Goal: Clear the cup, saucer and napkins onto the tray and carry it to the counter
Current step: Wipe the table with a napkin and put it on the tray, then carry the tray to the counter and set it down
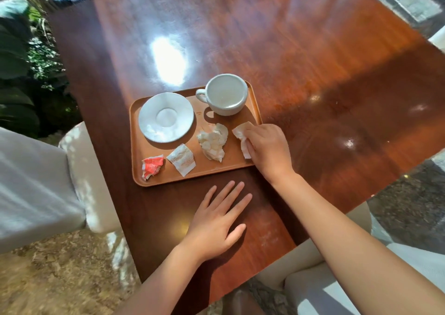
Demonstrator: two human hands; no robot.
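Wooden tray's (134, 146) right edge: right hand (267, 146) grip grasps napkin (240, 131); left hand (216, 220) flat.

You've got a glossy reddish wood table (289, 49) filling most of the view, w/ a bright glare patch on its top and shadow over the near-left part. At left, a pale upholstered chair (36, 182) sits just beside the table edge. Behind it, dark green plants (19, 61) w/ small white flowers. Lower left is speckled stone floor (48, 278). Lower right, another light cushioned seat (313, 290) pokes out from under the table's corner. Red crumpled wrapper (152, 166) lies near a flat paper packet (181, 160).
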